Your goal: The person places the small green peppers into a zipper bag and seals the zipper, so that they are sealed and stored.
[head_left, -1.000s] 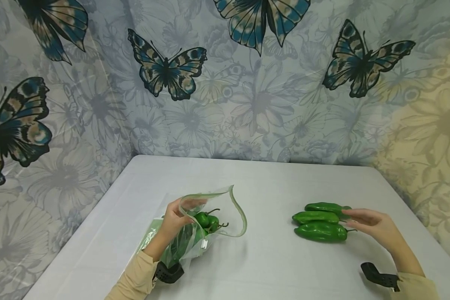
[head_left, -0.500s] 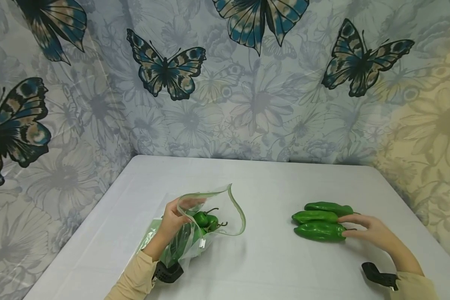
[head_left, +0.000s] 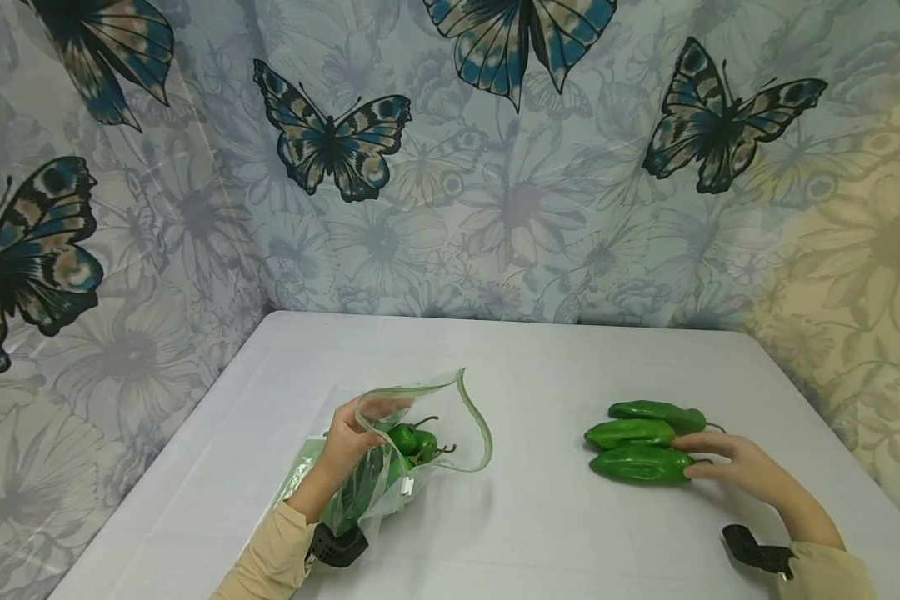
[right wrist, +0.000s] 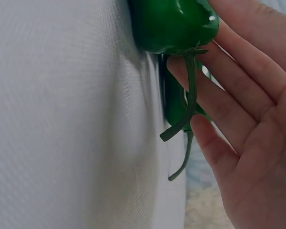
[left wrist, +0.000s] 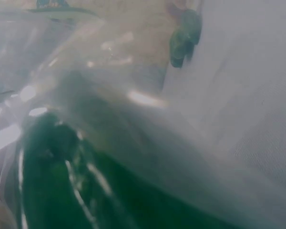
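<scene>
In the head view my left hand [head_left: 350, 435] grips the rim of a clear zip bag [head_left: 474, 408], whose mouth gapes to the right. Several green peppers [head_left: 425, 447] lie inside, stems towards the opening. To the right, three more lie side by side: a far pepper [head_left: 656, 413], a middle pepper [head_left: 630, 433] and a near pepper [head_left: 637, 465]. My right hand [head_left: 746, 468] holds the near pepper by its stem end, between thumb and fingers. Its fingers [right wrist: 238, 86] lie behind that pepper [right wrist: 176, 24] in the right wrist view. Plastic blurs much of the left wrist view.
A white-covered table [head_left: 532, 533] bears everything. Beneath the bag, at its left, lies a flat green-and-clear packet [head_left: 300, 467]. Curtains with butterflies [head_left: 333, 137] hang behind and on the left. A black wrist mount [head_left: 757, 552] sits by the right sleeve.
My right hand has moved from the far pepper to the near pepper's stem end. The far pepper has shifted slightly. My left hand and the bag stay almost where they were.
</scene>
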Motion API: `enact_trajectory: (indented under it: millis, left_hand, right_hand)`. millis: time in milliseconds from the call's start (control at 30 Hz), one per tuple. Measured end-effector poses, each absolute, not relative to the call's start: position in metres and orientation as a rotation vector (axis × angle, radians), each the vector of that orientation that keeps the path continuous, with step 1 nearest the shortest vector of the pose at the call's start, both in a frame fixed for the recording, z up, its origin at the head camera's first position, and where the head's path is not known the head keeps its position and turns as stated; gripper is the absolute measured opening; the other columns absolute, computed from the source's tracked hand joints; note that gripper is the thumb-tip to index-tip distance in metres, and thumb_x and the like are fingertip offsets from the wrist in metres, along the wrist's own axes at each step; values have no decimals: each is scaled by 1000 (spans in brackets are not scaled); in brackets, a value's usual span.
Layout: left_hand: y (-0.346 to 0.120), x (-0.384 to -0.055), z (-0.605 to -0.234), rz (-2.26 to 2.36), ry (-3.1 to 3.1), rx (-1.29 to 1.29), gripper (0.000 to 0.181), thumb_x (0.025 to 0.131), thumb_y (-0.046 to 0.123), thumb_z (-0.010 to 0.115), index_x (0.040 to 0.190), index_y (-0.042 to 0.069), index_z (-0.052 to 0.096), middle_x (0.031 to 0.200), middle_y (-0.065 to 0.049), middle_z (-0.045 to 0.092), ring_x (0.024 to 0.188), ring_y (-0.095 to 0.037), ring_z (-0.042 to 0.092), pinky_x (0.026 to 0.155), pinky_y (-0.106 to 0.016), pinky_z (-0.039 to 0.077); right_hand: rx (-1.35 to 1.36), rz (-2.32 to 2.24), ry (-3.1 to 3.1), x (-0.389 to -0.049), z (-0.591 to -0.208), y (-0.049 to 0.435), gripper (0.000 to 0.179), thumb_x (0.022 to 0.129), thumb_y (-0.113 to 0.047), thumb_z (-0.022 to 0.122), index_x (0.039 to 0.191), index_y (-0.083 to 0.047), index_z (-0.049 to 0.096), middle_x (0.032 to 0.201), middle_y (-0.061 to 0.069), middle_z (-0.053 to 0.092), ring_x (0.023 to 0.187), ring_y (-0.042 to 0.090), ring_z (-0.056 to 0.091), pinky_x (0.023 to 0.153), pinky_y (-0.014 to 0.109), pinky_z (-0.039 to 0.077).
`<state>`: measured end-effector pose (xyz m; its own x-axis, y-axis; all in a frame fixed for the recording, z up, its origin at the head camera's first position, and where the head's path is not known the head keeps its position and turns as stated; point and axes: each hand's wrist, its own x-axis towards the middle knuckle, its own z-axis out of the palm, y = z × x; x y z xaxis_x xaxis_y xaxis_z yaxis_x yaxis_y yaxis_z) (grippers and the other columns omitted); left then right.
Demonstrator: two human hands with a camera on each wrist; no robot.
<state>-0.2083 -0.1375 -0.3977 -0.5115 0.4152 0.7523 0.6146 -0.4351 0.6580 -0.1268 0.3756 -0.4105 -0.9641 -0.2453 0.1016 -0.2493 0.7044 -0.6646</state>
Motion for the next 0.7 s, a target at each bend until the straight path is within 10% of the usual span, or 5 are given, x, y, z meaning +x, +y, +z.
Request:
enact_trajectory:
  millis: [167, 467, 700]
  left_hand:
    - [-138, -209, -397, -2089, -1565, -1487, 46, 82, 35, 59, 122, 14, 55, 114, -1, 59, 106, -14, 53, 32, -27, 26]
    - [-136, -209, -397, -2070, -1567, -1486, 46, 82, 36, 59, 121, 13, 55, 114, -1, 59, 108, -17, 52, 89, -28, 37]
    - [-136, -209, -399, -2086, -1547, -1494, 47, 82, 35, 60, 121, 10, 55, 115, -4, 59, 108, -19, 52, 94, -33, 34]
  right_hand:
    - [420, 1143, -2903, -128, -412, 376, 36, 79, -10, 68, 110, 6, 58, 105, -11, 59, 93, -9, 47, 72, 24, 45]
    - [367, 1021, -2952, -128, -410, 373, 42, 78, -15, 70, 111, 7, 58, 108, 19, 59, 92, -8, 46, 73, 32, 47]
    - [233, 1029, -3025, -126, -409, 371, 44, 75, -22, 73, 108, 5, 60, 106, 20, 59, 91, 17, 56, 72, 37, 48]
